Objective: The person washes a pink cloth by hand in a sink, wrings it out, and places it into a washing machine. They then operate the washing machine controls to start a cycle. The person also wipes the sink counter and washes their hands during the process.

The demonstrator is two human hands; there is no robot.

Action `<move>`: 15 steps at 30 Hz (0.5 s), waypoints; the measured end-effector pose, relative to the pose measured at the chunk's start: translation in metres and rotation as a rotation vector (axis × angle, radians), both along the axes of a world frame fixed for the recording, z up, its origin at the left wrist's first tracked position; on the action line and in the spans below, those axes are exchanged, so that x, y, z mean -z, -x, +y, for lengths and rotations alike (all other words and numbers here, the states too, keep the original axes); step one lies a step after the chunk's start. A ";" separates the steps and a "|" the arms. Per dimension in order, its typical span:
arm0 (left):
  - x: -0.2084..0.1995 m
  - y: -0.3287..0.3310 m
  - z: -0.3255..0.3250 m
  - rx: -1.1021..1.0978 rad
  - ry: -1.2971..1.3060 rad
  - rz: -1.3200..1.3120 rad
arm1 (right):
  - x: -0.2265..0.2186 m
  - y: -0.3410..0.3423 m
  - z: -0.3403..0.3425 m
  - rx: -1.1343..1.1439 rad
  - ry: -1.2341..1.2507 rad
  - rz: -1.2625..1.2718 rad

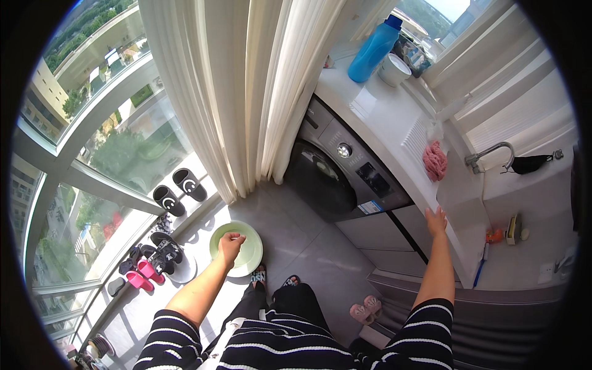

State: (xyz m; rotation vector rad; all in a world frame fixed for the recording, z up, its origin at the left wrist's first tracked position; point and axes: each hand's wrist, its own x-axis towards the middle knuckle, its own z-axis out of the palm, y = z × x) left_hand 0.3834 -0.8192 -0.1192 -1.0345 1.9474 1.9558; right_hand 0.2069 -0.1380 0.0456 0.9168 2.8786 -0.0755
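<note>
My left hand (230,248) is closed, fingers curled in, with no object showing out of it. Below it a round pale green basin (251,262) appears to rest on the floor beside my left foot. My right hand (436,222) is open, fingers apart, at the front edge of the white counter (394,132); whether it touches the edge I cannot tell. Beyond that hand a crumpled pink cloth (435,161) lies next to the sink (493,200).
Under the counter stands a dark grey washing machine (324,176). A blue detergent bottle (375,49) and a white bowl (394,70) are at the counter's far end. A faucet (490,157) overhangs the sink. Several slippers, including pink slides (145,275), line the window; pink slippers (365,310) sit by the cabinet.
</note>
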 end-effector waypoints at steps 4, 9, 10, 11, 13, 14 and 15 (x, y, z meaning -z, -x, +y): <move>-0.012 0.010 0.002 -0.051 -0.063 0.047 | -0.014 0.005 -0.051 0.028 0.053 -0.064; -0.029 0.053 0.063 0.065 -0.169 0.014 | -0.053 -0.019 -0.115 0.091 0.013 -0.038; -0.026 0.062 0.075 0.086 -0.191 0.019 | -0.053 -0.020 -0.119 0.082 0.005 -0.033; -0.025 0.072 0.087 0.111 -0.213 0.027 | -0.051 -0.021 -0.118 0.066 -0.021 -0.012; -0.030 0.095 0.111 0.171 -0.243 0.048 | -0.045 -0.027 -0.113 0.030 -0.070 0.035; -0.033 0.112 0.120 0.233 -0.169 0.078 | -0.047 -0.029 -0.115 0.010 -0.068 0.042; -0.036 0.133 0.129 0.295 -0.095 0.108 | -0.049 -0.029 -0.114 -0.002 -0.068 0.048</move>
